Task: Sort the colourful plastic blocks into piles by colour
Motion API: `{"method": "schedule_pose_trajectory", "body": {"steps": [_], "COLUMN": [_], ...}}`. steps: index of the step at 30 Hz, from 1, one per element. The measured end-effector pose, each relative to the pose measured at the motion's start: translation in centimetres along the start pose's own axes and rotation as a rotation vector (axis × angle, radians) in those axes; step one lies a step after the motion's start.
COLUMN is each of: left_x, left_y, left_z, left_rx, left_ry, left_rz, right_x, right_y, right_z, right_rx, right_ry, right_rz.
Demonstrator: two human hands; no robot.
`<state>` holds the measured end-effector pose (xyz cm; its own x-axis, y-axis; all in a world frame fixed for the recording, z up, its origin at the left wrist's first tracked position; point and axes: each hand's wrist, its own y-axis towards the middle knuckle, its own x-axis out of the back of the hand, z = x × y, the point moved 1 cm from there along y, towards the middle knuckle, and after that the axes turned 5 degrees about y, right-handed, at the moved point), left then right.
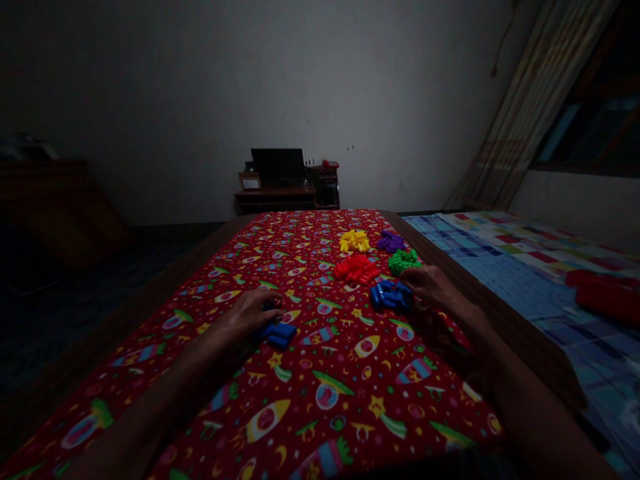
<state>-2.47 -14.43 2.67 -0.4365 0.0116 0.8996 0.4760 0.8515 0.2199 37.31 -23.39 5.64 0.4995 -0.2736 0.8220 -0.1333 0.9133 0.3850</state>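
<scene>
My left hand [254, 311] hovers low over the cloth at the left, fingers curved, with a gap between thumb and index finger. Just below and partly under it lies a small group of blue plastic pieces [281, 335], short and tube-like. At the right, my right hand [425, 281] has its fingertips drawn together at the edge of a larger blue pile [391, 296]. Whatever is between those fingertips is too dark and small to make out. Right behind that hand is a green pile [404, 261], and a red pile [356, 269] lies to its left.
Farther back sit a yellow pile [355, 241] and a purple pile [391, 241]. A red patterned cloth [330, 393] covers the long table. Beyond its end stands a desk with a monitor [278, 167]. A bed with checked covers [500, 267] adjoins the right side.
</scene>
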Motion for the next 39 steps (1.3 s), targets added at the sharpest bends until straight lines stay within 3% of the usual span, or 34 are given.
{"method": "schedule_pose_trajectory", "body": {"steps": [4,7,11,14,17,19,22,26,31,35,39], "left_x": [0.2,-0.5,-2.7,-4.3,-5.1,-4.6,-2.6,0.4,1.9,1.8,1.0], "left_y": [-0.1,-0.7,-2.1,-3.2,-3.6,-3.5,-3.2,-2.6,-2.0,-1.7,-1.2], "left_z": [-1.4,-3.9,-7.9,-9.9,-10.3,-10.0,-8.6,-4.9,-2.0,-2.0,-1.9], "left_rx": [0.085,0.033,-0.26,-0.481,-0.532,-0.531,-0.485,-0.266,-0.11,-0.046,-0.002], "left_ry": [-0.162,-0.347,-0.412,-0.285,-0.139,-0.083,-0.017,0.034,0.073,0.03,-0.034], "left_rz": [-0.224,-0.3,-0.258,-0.259,-0.247,-0.218,-0.12,0.062,0.35,0.417,0.422], "right_x": [-1.3,-3.5,-6.2,-7.7,-8.1,-7.5,-5.2,-1.9,-1.1,-1.6,-1.6], "right_y": [-0.4,-1.2,-2.8,-3.5,-3.4,-3.0,-1.8,-0.4,-0.3,-0.5,-0.3], "right_z": [2.7,6.4,10.8,11.9,11.7,11.1,9.2,4.6,0.0,-0.3,1.0], "right_rx": [0.069,0.169,0.302,0.303,0.262,0.238,0.199,0.044,-0.112,-0.133,-0.082], "right_ry": [0.188,0.372,0.514,0.518,0.474,0.458,0.371,0.112,-0.07,-0.102,-0.096], "right_rz": [-0.155,-0.054,0.143,0.205,0.209,0.181,0.031,-0.155,-0.042,-0.035,-0.19]}}
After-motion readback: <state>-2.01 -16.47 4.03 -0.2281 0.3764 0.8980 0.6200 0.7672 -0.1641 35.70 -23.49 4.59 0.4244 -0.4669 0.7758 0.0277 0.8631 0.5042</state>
